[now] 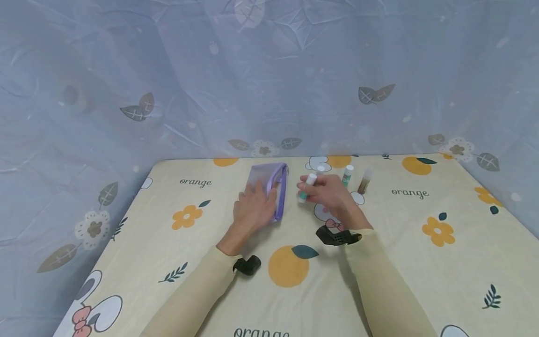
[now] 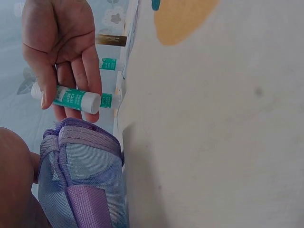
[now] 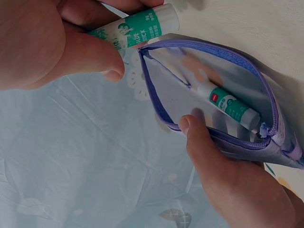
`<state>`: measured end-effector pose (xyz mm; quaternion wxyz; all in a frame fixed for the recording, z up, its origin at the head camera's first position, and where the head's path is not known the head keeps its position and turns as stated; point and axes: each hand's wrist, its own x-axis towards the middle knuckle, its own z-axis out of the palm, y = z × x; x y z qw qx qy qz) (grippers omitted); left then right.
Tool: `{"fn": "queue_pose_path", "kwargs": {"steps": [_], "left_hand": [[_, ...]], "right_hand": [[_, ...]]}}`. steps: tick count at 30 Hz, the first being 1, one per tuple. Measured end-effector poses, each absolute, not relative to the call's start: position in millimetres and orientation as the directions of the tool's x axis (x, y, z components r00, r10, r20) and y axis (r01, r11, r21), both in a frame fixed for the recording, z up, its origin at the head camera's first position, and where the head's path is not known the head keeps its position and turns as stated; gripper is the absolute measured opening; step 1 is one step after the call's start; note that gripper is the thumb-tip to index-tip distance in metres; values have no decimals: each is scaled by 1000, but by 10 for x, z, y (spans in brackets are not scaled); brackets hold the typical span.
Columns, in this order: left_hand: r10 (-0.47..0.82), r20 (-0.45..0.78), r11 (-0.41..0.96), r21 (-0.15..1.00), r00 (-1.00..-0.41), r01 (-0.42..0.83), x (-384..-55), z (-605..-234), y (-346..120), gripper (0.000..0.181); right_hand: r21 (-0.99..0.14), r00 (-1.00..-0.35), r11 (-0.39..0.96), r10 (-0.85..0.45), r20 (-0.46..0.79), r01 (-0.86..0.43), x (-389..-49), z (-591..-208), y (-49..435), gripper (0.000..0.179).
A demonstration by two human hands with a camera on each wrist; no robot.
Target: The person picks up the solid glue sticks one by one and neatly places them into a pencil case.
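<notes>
My right hand [image 1: 330,192] pinches a white and green glue stick [image 3: 142,29] between thumb and fingers, just right of a translucent pouch [image 2: 88,161] with purple zipper edging. On the pouch's other side my left hand [image 1: 254,207] grips its rim, the thumb over the edge and fingers behind the mesh. The right wrist view shows the pouch mouth [image 3: 209,50] unzipped and spread wide. Inside it lies another glue stick [image 3: 232,108]. The held glue stick is outside the pouch, close to one end of the opening.
Beyond my right hand a glue stick [image 1: 347,174] stands upright, with another glue stick [image 1: 321,169] partly hidden behind the fingers. A brown tube with a clear top [image 1: 364,182] stands to their right. A patterned cloth [image 1: 202,290] covers the table; a pale curtain [image 1: 269,84] hangs behind.
</notes>
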<state>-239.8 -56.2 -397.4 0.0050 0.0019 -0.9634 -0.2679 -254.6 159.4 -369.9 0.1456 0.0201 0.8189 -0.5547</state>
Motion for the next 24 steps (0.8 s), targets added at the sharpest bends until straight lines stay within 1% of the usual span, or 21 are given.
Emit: {"fn": "queue_pose_path", "kwargs": {"steps": [3, 10, 18, 24], "left_hand": [[-7, 8, 856, 517, -1000, -2, -2404, -3976, -569, 67], [-9, 15, 860, 511, -1000, 0, -2416, -3992, -577, 66], [-7, 7, 857, 516, -1000, -2, -2400, -3976, -565, 67], [-9, 3, 862, 507, -1000, -6, -2405, -3975, -575, 67]], "right_hand": [[-911, -958, 362, -130, -257, 195, -2545, -3688, 1571, 51], [-936, -974, 326, -130, -186, 135, -2539, -3698, 1545, 41], [-951, -978, 276, -117, -174, 137, -2547, -3727, 1511, 44], [-963, -983, 248, -125, -137, 103, -2545, -3735, 1462, 40]]}}
